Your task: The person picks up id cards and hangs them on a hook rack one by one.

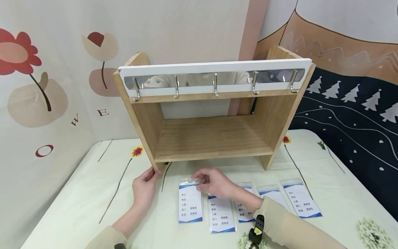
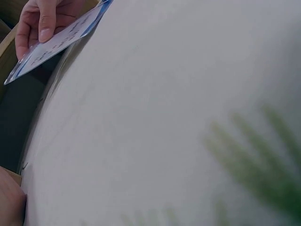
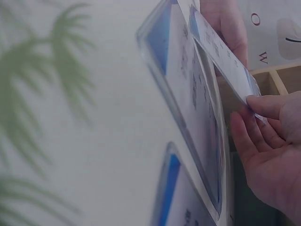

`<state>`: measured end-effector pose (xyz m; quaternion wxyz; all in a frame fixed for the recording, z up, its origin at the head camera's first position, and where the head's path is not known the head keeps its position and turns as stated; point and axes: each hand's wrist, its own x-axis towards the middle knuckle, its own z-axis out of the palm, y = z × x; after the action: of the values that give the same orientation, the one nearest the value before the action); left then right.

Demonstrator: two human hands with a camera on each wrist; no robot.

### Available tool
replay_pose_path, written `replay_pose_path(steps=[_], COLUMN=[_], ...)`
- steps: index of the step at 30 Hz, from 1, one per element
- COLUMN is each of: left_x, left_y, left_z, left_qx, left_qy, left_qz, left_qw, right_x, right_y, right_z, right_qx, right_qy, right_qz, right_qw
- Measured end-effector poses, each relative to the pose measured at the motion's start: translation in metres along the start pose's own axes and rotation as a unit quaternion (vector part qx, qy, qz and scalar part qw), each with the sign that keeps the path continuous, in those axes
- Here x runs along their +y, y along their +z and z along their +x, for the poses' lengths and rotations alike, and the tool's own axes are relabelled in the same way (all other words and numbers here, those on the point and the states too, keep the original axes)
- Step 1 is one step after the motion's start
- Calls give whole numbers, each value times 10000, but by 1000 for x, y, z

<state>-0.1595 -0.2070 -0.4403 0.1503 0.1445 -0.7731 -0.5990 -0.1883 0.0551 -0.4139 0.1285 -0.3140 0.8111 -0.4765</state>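
Observation:
My right hand pinches the top edge of a clear-sleeved name badge between thumb and fingers. The badge, white with blue corners and printed lines, tilts up from the tabletop in the right wrist view. With thumb and fingers, my left hand grips the foot of the left side panel of a small wooden shelf. A white rail with several metal hooks runs across the top front of this shelf. Just right of the held badge, another name badge lies under my right wrist.
Further right lie more badges, one partly under my forearm and one name badge at the far end. A pale floral cloth covers the table. Behind the shelf hang printed curtains.

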Motion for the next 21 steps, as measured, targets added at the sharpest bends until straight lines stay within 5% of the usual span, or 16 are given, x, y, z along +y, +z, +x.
replay_pose_path(steps=[21], left_x=[2], left_y=[-2], left_z=[-2], left_qx=[-113], left_qy=[-25], left_qz=[-44], left_qw=[9999], right_x=[-8], right_y=[-15], right_z=[1], right_qx=[157], right_qy=[-266], right_qz=[304], right_qw=[9991])
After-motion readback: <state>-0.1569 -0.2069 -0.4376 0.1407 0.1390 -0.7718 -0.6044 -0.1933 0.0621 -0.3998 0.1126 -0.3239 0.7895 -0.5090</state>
